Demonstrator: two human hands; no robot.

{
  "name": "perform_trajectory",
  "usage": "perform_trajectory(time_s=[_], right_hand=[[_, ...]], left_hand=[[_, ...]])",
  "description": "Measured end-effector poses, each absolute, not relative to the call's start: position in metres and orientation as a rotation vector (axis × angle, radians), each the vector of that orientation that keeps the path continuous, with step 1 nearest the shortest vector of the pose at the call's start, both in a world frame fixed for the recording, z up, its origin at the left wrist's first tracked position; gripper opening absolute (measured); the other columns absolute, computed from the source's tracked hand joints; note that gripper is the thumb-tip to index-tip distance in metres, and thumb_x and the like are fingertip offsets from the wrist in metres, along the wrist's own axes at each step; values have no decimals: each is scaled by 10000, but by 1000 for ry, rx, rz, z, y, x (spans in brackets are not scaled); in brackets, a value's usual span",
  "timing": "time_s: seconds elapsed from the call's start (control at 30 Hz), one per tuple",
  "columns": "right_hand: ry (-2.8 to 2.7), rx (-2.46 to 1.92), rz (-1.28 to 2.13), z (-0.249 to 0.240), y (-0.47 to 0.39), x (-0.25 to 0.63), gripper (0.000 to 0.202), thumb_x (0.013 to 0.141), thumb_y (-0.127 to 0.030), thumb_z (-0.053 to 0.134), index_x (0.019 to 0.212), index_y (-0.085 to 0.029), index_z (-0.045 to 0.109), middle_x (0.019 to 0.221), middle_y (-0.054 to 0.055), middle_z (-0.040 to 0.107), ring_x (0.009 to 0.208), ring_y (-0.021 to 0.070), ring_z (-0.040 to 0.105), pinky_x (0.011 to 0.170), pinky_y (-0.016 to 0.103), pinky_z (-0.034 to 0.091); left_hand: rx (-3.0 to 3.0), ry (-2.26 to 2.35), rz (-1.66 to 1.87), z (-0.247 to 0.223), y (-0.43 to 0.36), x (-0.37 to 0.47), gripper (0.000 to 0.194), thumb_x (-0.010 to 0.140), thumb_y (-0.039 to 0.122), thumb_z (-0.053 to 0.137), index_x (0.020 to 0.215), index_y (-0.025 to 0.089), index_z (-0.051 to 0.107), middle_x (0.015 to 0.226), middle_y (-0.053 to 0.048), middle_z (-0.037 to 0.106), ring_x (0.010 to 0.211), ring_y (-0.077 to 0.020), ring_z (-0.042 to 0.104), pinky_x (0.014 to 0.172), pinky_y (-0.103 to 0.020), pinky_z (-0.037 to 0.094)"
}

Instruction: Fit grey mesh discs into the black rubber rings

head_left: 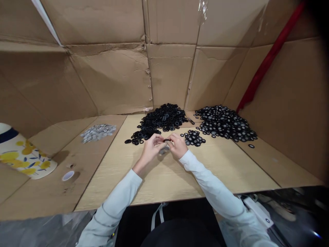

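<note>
Over the middle of the table, my left hand (151,148) and my right hand (178,145) meet fingertip to fingertip. A small black ring (167,140) is pinched between them. Just beneath the fingers lie some silvery discs (163,150), partly hidden by the hands. Beyond my hands rises a heap of plain black rings (164,116). To the right of my right hand is a small cluster of black rings with pale grey centres (194,138).
A larger heap of grey-centred rings (223,121) spreads at the back right. Flat silvery discs (99,132) are piled at the left. A floral-patterned cylinder (28,157) and a white tape roll (68,176) stand nearer. Cardboard walls (110,75) enclose the table.
</note>
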State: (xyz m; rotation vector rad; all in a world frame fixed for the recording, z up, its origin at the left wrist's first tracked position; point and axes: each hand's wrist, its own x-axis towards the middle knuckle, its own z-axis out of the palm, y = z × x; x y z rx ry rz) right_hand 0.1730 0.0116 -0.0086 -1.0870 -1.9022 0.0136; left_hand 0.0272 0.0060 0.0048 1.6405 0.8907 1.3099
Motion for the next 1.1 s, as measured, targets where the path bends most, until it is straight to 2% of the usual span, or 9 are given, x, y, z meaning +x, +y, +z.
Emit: perform_trajectory(time_s=[0.13, 0.23, 0.33, 0.43, 0.57, 0.67, 0.73, 0.93, 1.1], right_hand=[[-1972, -1099, -39, -10, 14, 176, 110, 751, -120, 500, 729, -173, 594, 736, 60, 564, 757, 195, 510, 713, 317, 419], [-1984, -1077, 31, -7, 13, 177, 98, 749, -135, 511, 720, -169, 597, 732, 55, 554, 747, 185, 509, 700, 313, 422], [-1898, -1038, 308, -5, 12, 176, 67, 740, -202, 558, 744, -168, 616, 715, 27, 548, 657, 142, 500, 628, 275, 424], [-1711, -990, 660, -6, 14, 172, 168, 673, -287, 639, 783, -160, 635, 736, 19, 571, 605, 117, 504, 564, 246, 419], [-1447, -997, 823, -10, 19, 168, 147, 648, -297, 632, 669, -151, 634, 689, 25, 608, 592, 125, 526, 571, 253, 420], [-1419, -1035, 823, -11, 21, 169, 134, 646, -286, 615, 617, -156, 626, 625, 16, 610, 570, 127, 519, 565, 253, 409], [-1448, -1071, 778, -11, 21, 170, 140, 649, -288, 605, 600, -158, 620, 606, 13, 608, 564, 126, 511, 564, 251, 401], [-1606, -1150, 643, -13, 18, 168, 126, 676, -261, 575, 612, -161, 618, 615, 7, 599, 563, 116, 499, 537, 228, 375], [-1707, -1182, 422, -10, 14, 169, 105, 703, -212, 552, 625, -169, 608, 623, 3, 576, 567, 117, 485, 546, 231, 371]], left_hand=[[1769, 920, 1254, 3, 7, 25, 190, 707, 246, 612, 887, 186, 596, 916, -56, 659, 860, -171, 623, 802, -318, 479], [1693, 957, 1261, 6, 8, 24, 234, 688, 236, 628, 913, 175, 607, 894, -64, 671, 835, -178, 633, 790, -324, 490], [1532, 992, 1309, 10, 9, 25, 274, 649, 235, 661, 906, 157, 607, 817, -59, 674, 774, -177, 638, 734, -312, 506], [1406, 981, 1340, 10, 9, 26, 296, 615, 250, 691, 880, 145, 610, 777, -55, 668, 750, -174, 636, 715, -307, 510], [1301, 925, 1298, 6, 9, 28, 338, 568, 267, 728, 864, 143, 626, 843, -76, 674, 767, -186, 640, 725, -331, 517], [1313, 878, 1240, 7, 8, 27, 394, 545, 247, 743, 914, 152, 641, 988, -111, 664, 867, -213, 634, 789, -348, 502], [1348, 877, 1225, 10, 8, 26, 409, 527, 232, 751, 914, 149, 649, 1000, -118, 666, 897, -227, 630, 817, -357, 490], [1415, 1040, 1181, 17, 7, 22, 340, 484, 222, 753, 796, 136, 651, 710, -69, 697, 673, -210, 648, 667, -335, 509], [1383, 1019, 1249, 14, 7, 25, 256, 475, 195, 735, 697, 146, 616, 639, -42, 662, 579, -163, 610, 560, -278, 480]])
